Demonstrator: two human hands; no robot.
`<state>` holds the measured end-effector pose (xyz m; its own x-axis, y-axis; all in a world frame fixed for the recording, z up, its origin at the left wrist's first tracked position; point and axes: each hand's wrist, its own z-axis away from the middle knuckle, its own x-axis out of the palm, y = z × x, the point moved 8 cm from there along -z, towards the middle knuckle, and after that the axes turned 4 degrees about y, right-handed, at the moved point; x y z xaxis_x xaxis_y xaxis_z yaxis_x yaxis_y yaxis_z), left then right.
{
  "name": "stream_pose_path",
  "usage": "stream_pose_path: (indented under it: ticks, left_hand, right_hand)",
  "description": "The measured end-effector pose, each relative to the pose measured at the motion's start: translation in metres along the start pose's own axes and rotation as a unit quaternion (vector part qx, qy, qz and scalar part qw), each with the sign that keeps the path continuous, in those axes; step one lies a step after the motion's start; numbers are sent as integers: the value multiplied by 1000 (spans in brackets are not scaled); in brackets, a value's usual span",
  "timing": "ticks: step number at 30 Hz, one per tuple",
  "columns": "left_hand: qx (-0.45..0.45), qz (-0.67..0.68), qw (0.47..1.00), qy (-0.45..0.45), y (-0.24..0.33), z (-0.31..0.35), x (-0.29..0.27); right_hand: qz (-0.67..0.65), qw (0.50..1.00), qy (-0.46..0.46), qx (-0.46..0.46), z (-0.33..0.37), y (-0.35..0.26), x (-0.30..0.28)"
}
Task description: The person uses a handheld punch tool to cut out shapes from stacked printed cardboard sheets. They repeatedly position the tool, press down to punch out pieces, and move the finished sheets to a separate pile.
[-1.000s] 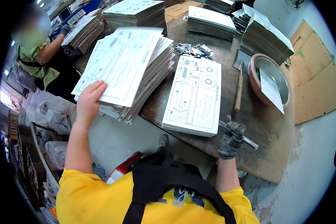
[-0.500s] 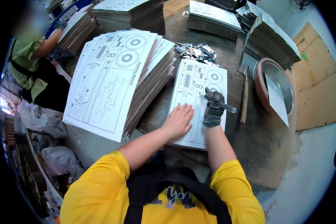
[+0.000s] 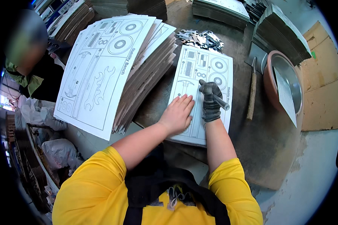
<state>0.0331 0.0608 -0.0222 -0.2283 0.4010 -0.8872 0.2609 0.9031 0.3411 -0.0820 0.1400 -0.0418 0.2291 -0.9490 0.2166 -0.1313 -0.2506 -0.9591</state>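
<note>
My bare left hand (image 3: 178, 114) lies flat with fingers spread on a white board (image 3: 223, 69) printed with line drawings of tools and parts. On my right hand (image 3: 210, 98) is a dark grey glove; its fingers are wrapped round a metal rod-like tool (image 3: 224, 104). The rod's blunt end sticks out to the lower right of the fist, and its other end is hidden. The gloved fist is over the right half of the board. Just beyond the board's far edge lies a pile of small silver wrenches (image 3: 202, 40).
Left of the board rises a tall, fanned stack of matching printed boards (image 3: 86, 71). A wooden-handled hammer (image 3: 252, 92) rests on the right, beside a reddish basin (image 3: 270, 84) with a white sheet (image 3: 285, 99) in it. More board stacks (image 3: 281, 35) stand behind. Another person (image 3: 30, 56) is at far left.
My right hand has shifted left across the board with the rod, which now points more downward. My left hand stays put. The other person has bent lower, and the view has moved slightly.
</note>
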Motion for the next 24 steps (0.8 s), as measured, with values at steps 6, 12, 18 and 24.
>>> stream_pose_path:
  ticks: [6,12,18,24]
  left_hand:
    - [-4,-21,1000,13,1,2,4]
    - [-1,-28,999,28,0,4,4]
    - [-4,-34,999,6,2,2,6]
    - [-8,-40,999,1,0,3,5]
  right_hand:
    - [-105,993,-29,-48,1,-1,-8]
    - [32,999,9,15,30,-5,-10]
    - [4,989,-5,149,131,-25,-9]
    - [119,977,-122,-128,181,-75,9]
